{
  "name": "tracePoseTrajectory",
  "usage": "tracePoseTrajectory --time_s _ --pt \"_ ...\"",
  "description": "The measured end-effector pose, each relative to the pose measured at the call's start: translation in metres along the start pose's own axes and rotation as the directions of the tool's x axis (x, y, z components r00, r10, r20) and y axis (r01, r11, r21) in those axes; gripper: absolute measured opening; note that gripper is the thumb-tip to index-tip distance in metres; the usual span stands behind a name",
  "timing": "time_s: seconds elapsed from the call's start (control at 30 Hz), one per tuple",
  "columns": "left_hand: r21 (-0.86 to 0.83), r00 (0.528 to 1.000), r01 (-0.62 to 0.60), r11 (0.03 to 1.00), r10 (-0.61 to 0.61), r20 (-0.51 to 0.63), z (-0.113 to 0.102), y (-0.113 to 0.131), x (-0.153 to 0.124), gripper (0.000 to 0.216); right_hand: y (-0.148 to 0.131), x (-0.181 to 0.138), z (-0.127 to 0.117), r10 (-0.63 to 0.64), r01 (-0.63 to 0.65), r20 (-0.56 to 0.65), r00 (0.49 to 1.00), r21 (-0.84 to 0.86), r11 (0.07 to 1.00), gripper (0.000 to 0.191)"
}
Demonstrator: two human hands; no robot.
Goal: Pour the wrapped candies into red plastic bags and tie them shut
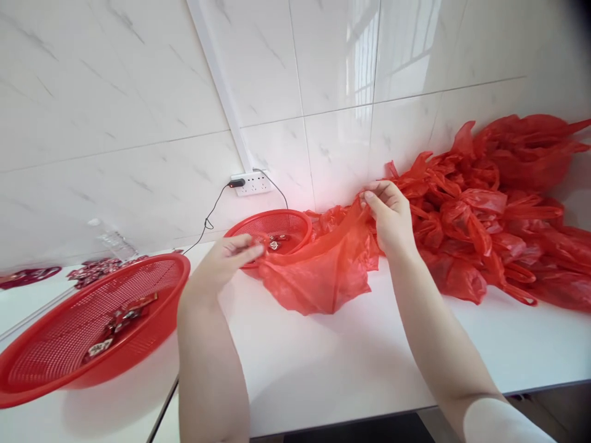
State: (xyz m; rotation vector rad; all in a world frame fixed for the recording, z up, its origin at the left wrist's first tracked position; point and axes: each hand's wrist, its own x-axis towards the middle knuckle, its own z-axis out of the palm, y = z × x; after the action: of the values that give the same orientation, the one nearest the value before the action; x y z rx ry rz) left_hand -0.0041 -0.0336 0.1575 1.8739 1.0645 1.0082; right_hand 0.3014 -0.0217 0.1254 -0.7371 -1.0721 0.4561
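Note:
A thin red plastic bag [318, 277] hangs stretched between my two hands above the white table. My left hand [226, 258] pinches one upper corner of it, in front of the smaller red basket [240, 224]. The opposite upper edge is between the thumb and fingers of my right hand [390, 212], held higher and beside the bag heap. Small dark and white packets [276, 243] lie inside the smaller basket, partly hidden behind my left hand and the bag.
A large red basket [178, 277] with a few wrapped packets [122, 323] stands at the left. Many red plastic bags [489, 227] are heaped at the right. A power strip [253, 184] with cables is on the tiled wall. Patterned packets [99, 271] and a clear bottle [115, 240] sit behind the large basket.

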Motion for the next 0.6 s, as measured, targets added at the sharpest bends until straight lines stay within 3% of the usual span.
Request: tracePoseTrajectory --time_s 0.1,0.17,0.23,0.3,0.4,0.5,0.6 --pt "-0.313 0.959 -0.158 0.936 0.070 -0.273 0.018 -0.002 0.011 0.012 0.001 -0.006 0.008 -0.008 0.007 0.019 1.000 0.030 1.000 0.011" --pt "-0.479 0.939 -0.227 0.848 0.060 -0.339 0.033 -0.004 0.018 0.010 -0.001 -0.011 0.013 -0.011 0.009 0.110 0.994 0.022 1.000 0.014" --pt "-0.586 0.972 -0.137 0.799 -0.004 -0.233 0.045 -0.003 0.022 0.021 -0.004 -0.017 0.018 -0.027 0.028 0.230 0.973 -0.003 1.000 0.013" --pt "-0.607 0.995 0.094 0.789 -0.102 0.021 0.052 -0.001 0.024 0.034 -0.008 -0.024 0.024 -0.049 0.057 0.327 0.944 -0.016 0.998 0.009" --pt "-0.590 0.939 0.323 0.740 -0.174 0.296 0.056 -0.001 0.025 0.039 -0.014 -0.032 0.032 -0.094 0.092 0.405 0.910 0.024 0.995 0.006" --pt "-0.649 0.927 0.299 0.699 -0.054 0.370 0.062 -0.003 0.024 0.052 -0.019 -0.039 0.036 -0.161 0.149 0.507 0.847 0.065 0.987 0.006" --pt "-0.507 0.914 0.109 0.855 0.114 0.389 0.076 0.001 0.018 0.067 -0.025 -0.042 0.036 -0.221 0.211 0.647 0.730 0.094 0.973 0.009"
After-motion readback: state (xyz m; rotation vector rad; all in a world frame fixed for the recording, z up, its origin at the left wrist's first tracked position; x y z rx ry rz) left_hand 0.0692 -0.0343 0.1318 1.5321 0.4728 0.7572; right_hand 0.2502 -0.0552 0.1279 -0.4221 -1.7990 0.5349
